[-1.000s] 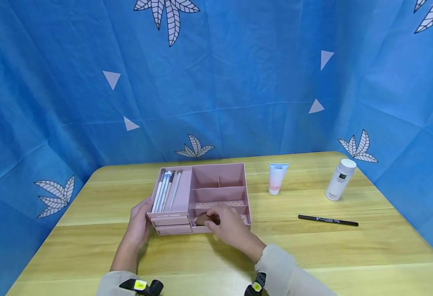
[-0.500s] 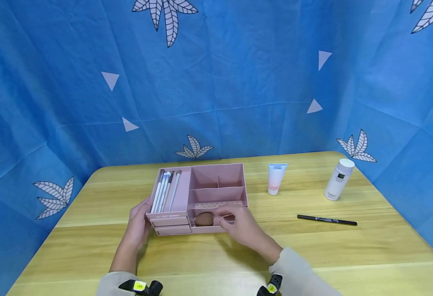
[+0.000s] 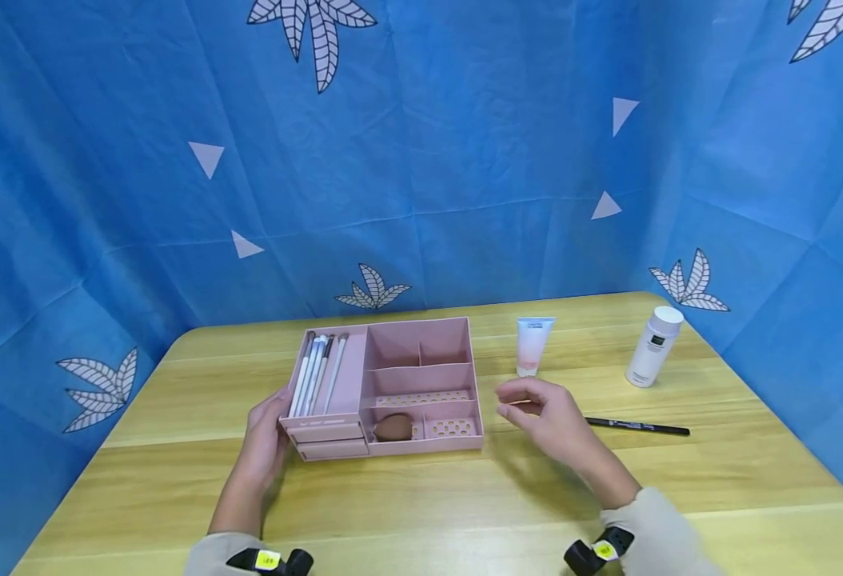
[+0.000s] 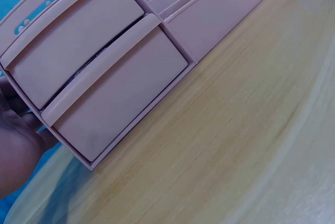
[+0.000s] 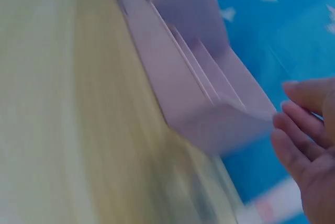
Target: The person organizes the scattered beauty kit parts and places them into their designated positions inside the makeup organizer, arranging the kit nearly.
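Observation:
A pink desktop organizer (image 3: 407, 370) stands at the middle of the table. My left hand (image 3: 265, 436) lies against its left side; in the left wrist view the fingers (image 4: 31, 122) reach along that side, partly hidden behind the box. A brown, rounded makeup sponge (image 3: 393, 427) sits in the front compartment, left of a low divider. Several makeup brushes (image 3: 313, 374) lie in the left tray above two drawers (image 4: 120, 85). My right hand (image 3: 547, 416) hovers right of the organizer, fingers loosely bent and holding nothing. Its nearest loose thing is a black pen-shaped stick (image 3: 641, 426).
A white and pink squeeze tube (image 3: 533, 344) stands cap-down behind my right hand. Farther right is a white bottle (image 3: 654, 346). A blue patterned cloth (image 3: 421, 160) hangs behind the wooden table (image 3: 393, 512).
My right hand has let go of the makeup sponge, left it in the front compartment, and moved right, out of the organizer. My left hand has stayed at the organizer's left side.

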Motion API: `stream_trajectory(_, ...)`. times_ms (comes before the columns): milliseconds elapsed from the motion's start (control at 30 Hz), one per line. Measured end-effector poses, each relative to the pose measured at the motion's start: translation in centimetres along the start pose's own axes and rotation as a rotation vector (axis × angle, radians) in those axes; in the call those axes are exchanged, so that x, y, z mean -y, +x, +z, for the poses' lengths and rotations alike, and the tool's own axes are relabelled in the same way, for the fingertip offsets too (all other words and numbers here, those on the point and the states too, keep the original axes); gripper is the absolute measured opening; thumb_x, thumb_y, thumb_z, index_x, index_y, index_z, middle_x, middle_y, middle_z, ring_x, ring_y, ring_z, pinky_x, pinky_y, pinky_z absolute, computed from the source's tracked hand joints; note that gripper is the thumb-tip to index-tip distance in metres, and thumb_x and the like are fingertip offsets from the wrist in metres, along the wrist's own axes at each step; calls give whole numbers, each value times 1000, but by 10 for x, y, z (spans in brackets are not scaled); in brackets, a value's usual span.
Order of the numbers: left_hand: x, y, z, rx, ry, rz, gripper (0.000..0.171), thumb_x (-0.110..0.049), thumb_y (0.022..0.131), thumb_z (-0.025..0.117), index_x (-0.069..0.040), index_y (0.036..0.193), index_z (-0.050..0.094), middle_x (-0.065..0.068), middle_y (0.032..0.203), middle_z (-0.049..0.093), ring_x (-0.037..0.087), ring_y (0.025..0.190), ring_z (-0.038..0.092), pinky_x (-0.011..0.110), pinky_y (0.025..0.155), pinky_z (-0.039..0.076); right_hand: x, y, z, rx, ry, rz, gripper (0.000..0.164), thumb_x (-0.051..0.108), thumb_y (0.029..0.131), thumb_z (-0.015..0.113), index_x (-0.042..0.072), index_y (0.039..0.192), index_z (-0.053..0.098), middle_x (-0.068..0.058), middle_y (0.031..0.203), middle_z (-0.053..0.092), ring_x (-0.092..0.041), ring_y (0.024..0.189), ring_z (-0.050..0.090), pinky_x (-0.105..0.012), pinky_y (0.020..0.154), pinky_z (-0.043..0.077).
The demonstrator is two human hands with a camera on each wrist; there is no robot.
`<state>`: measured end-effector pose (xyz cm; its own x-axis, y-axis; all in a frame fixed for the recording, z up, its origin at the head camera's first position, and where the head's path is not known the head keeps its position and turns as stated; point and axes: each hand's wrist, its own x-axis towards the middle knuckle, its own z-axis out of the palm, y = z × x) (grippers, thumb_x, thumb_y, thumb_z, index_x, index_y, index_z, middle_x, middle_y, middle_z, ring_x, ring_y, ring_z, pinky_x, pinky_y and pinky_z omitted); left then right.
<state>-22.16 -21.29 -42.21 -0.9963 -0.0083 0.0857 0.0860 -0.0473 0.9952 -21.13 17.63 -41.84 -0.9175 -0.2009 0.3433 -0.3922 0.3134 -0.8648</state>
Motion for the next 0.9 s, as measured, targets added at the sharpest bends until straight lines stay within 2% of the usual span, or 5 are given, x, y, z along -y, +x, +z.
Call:
stream_trajectory(200, -1, -1, 0, -4, 1, 2, 51, -25, 103, 31, 13, 137, 33, -18, 105, 61, -2, 103, 56, 15, 92, 47, -18, -10, -57, 81, -62, 95, 26, 9, 87, 66, -6, 108, 63, -24, 108, 64, -12, 93, 64, -20, 77, 55)
stream_trajectory(433, -1, -1, 0, 2, 1, 1, 51, -24, 103, 31, 13, 138, 32, -20, 106, 60, -4, 104, 55, 13, 93, 45, -30, -23, -111, 65, -141, 144, 29, 13, 89, 64, -6, 110, 62, -24, 107, 62, 0, 89, 61, -23, 73, 56)
stream_trajectory(533, -2, -1, 0, 8, -4, 7, 51, -23, 103, 30, 14, 138, 31, -22, 105, 61, -4, 103, 55, 13, 92, 45, -36, -31, -130, 55, -185, 175, 30, 16, 90, 63, -6, 111, 62, -18, 106, 63, 1, 88, 60, -25, 72, 56)
stream_trajectory(733, -3, -1, 1, 20, -5, 9, 50, -21, 103, 29, 14, 139, 30, -22, 105, 61, -4, 104, 55, 13, 93, 45, -50, -47, -159, 7, -233, 250, 35, 17, 89, 65, -9, 111, 61, 4, 101, 66, 3, 86, 61, -22, 70, 55)
stream_trajectory(900, -1, -1, 0, 17, 3, 14, 50, -22, 103, 28, 14, 138, 31, -21, 105, 61, -4, 104, 55, 13, 93, 45, -59, -57, -173, -10, -341, 326, 37, 21, 88, 66, -6, 112, 62, -13, 105, 67, 7, 82, 58, -18, 68, 53)
